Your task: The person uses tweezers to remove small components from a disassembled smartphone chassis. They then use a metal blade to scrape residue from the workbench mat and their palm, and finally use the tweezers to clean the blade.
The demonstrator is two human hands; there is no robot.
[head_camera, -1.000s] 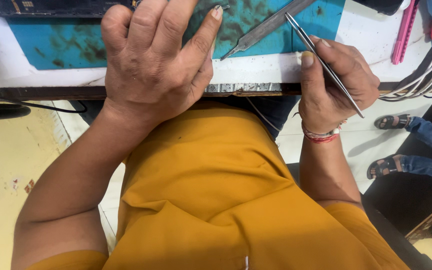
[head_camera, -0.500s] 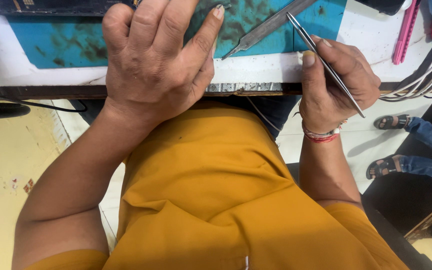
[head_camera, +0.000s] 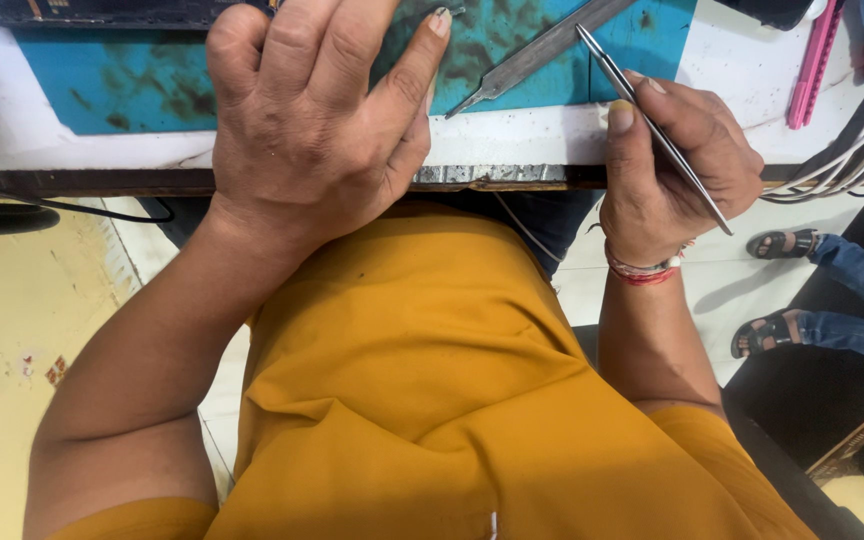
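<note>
Right hand (head_camera: pixel 677 160) pinches tweezers (head_camera: pixel 652 125); left hand (head_camera: pixel 317 120) presses blue mat (head_camera: pixel 152 75)

Two hands (head_camera: pixel 317 130), one tweezers (head_camera: pixel 652 125), one blade (head_camera: pixel 537 52), one mat (head_camera: pixel 112 75).

The white surface (head_camera: pixel 512 140) carries a stained teal mat (head_camera: pixel 152 85); a metal file (head_camera: pixel 537 50) lies on the mat, and white cables (head_camera: pixel 832 160) trail off the right edge.

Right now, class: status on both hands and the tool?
Right hand grips slim metal tweezers. Left hand flat on teal mat, holding nothing visible. Second metal tool lies between.
</note>
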